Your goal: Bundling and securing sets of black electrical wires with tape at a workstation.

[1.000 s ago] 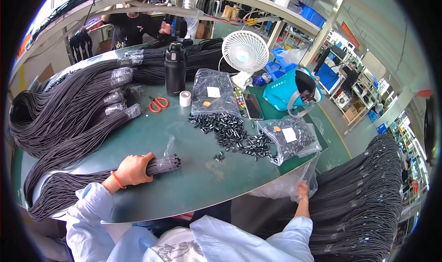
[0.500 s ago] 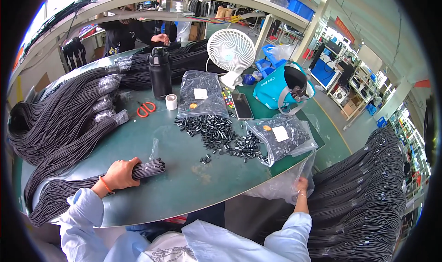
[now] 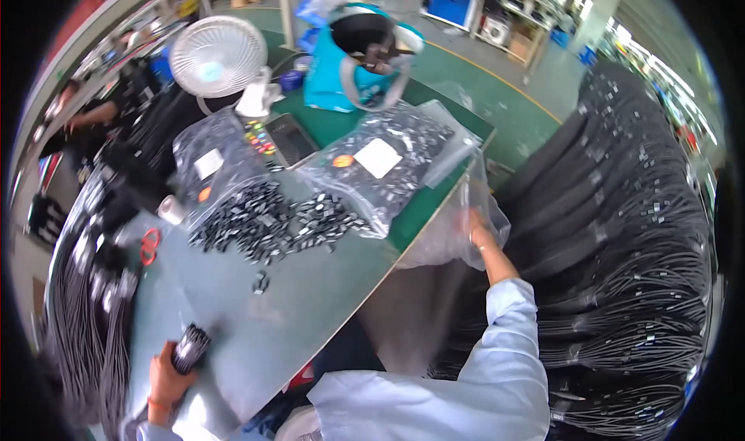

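Note:
At the lower left, my left hand [image 3: 167, 380] is closed around a bundle of thin black cables [image 3: 191, 348], its cut ends pointing up and away over the table. My right hand [image 3: 476, 228] is at a clear plastic bag [image 3: 442, 243] hanging by the table's right edge. Cloudy film covers its fingers, so their grip is hidden. Between the hands, farther off, lies a pile of small black tube-like pieces [image 3: 260, 220], with a few loose ones nearer me. Two zip bags of similar pieces, one on the left [image 3: 225, 146] and one on the right [image 3: 396, 181], lie beyond the pile.
Red-handled scissors [image 3: 149, 247], a white tape roll [image 3: 171, 210] and a dark bottle [image 3: 133, 179] stand left. A white fan [image 3: 217, 57], phone [image 3: 291, 140] and teal bag [image 3: 330, 72] are at the back. Cable bundles hang at right [image 3: 621, 270] and lie at far left [image 3: 74, 325].
The view has swung to the right and tilted, so the table things appear farther left. My left hand still holds the cable bundle; my right hand is still at the plastic bag.

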### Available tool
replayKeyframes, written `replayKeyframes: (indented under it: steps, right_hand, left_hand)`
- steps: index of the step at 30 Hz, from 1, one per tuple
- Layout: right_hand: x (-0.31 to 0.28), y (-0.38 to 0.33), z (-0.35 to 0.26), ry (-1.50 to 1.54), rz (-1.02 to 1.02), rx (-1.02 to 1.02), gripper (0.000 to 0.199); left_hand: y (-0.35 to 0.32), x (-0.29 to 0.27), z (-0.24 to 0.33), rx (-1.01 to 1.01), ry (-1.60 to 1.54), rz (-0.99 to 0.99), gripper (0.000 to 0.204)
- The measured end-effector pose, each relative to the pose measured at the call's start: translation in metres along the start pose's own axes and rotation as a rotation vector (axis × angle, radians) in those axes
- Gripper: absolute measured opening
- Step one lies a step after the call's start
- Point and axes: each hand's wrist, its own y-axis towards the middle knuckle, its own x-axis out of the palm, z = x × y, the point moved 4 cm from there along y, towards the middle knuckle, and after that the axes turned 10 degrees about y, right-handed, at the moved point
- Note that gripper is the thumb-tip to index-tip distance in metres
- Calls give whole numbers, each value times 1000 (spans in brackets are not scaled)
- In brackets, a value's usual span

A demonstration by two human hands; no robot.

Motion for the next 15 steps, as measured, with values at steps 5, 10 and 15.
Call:
replayKeyframes:
  steps: [5,10,15]
  right_hand:
    - [-56,0,-75,-149,-468,-80,44]
    - [24,-27,-16,281,-689,83,46]
    - [69,82,-58,377,-690,142,50]
  left_hand:
    - [-15,-1,-16,-51,91,16,49]
    - [-9,-8,-5,-48,109,-172,62]
    - [-12,-9,-8,-93,106,-157,64]
